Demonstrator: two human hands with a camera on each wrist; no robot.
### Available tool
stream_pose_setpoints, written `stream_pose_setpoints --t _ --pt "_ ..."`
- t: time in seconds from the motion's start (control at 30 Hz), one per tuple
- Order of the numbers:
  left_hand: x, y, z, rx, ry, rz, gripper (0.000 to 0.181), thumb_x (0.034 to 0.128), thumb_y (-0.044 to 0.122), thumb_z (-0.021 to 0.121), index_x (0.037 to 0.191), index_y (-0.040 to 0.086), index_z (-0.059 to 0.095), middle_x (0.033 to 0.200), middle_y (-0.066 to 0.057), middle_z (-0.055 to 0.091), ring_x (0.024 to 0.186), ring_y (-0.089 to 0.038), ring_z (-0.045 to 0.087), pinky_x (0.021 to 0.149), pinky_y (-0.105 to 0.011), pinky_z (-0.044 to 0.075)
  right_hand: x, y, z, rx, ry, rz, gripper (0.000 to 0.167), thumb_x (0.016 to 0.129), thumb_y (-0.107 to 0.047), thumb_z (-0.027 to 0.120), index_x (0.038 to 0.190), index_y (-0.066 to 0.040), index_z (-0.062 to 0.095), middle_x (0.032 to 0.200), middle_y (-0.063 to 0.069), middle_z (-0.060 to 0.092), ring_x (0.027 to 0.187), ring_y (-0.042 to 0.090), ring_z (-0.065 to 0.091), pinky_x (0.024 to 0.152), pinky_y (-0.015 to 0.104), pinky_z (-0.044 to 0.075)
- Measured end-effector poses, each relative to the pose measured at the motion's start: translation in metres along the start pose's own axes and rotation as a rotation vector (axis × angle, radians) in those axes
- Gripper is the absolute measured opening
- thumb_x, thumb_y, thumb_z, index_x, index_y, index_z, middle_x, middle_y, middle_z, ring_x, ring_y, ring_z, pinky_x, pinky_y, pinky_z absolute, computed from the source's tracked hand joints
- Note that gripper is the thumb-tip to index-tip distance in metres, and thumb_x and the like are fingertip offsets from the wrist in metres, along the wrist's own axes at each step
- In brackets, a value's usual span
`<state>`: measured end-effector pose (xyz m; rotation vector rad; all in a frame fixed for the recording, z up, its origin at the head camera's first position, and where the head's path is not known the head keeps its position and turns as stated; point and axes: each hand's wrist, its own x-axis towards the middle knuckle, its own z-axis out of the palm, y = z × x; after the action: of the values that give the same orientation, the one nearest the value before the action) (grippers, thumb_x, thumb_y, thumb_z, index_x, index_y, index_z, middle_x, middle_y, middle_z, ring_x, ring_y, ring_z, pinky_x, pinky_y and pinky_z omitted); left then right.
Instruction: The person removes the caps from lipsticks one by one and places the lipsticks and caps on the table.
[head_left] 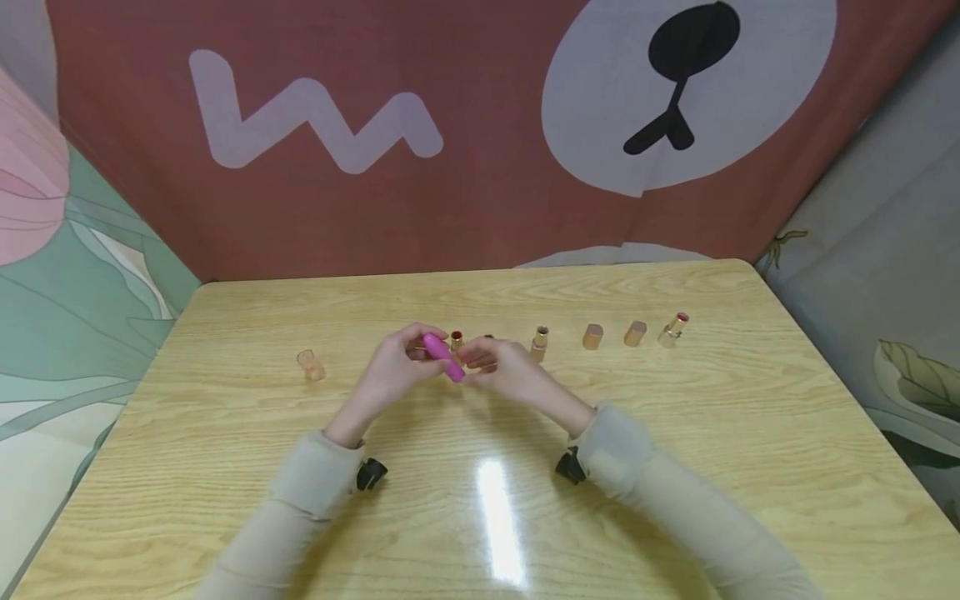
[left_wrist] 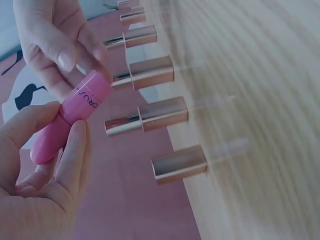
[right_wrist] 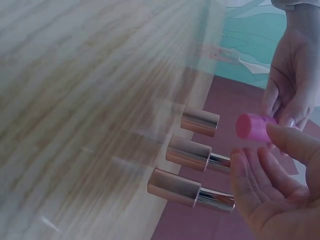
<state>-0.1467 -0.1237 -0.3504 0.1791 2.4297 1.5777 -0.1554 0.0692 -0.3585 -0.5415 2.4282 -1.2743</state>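
Note:
In the head view my left hand (head_left: 395, 360) pinches a bright pink lipstick tube (head_left: 444, 358) between thumb and fingers, tilted above the table. Dark lettering and a seam round its middle show on the pink tube (left_wrist: 74, 116) in the left wrist view; one end is rounded, the other flat. Close by its flat end, my right hand (right_wrist: 280, 192) has loosely bent fingers spread apart. The right thumb overlaps the tube in the right wrist view; whether it touches I cannot tell. Behind the hands stands an uncapped lipstick (head_left: 457, 340) with a red tip, partly hidden.
On the wooden table (head_left: 480, 517), a row runs rightward: a gold-topped lipstick (head_left: 539, 343), two copper-coloured blocks (head_left: 592, 337) and a red-tipped lipstick (head_left: 672, 330) with a pale base. A see-through peach cap (head_left: 311, 365) lies at the left. A printed cloth (head_left: 480, 225) hangs at the table's back edge.

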Motion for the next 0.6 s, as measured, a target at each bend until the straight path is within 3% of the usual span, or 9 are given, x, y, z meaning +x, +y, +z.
stream_pose_setpoints --t 0.27,0.6 --pt "0.002 0.000 0.009 -0.015 -0.013 0.026 0.040 0.0842 0.003 0.070 0.123 0.001 0.058 0.117 -0.020 0.063 0.105 -0.030 0.064 0.086 -0.032 0.056 0.000 0.002 0.004 0.082 0.028 0.009 0.037 0.087 -0.011 0.069 0.122 -0.003 0.060 0.118 0.014 0.067 0.109 0.027 0.064 0.094 0.034 0.054" --pt "0.004 0.002 0.014 -0.079 -0.011 -0.002 0.045 0.0850 0.002 0.069 0.127 0.001 0.053 0.123 -0.020 0.061 0.112 -0.031 0.062 0.090 -0.032 0.055 0.000 0.002 0.005 0.056 0.065 0.030 0.033 0.086 -0.012 0.070 0.117 -0.003 0.061 0.109 0.013 0.069 0.102 0.025 0.066 0.088 0.032 0.055"
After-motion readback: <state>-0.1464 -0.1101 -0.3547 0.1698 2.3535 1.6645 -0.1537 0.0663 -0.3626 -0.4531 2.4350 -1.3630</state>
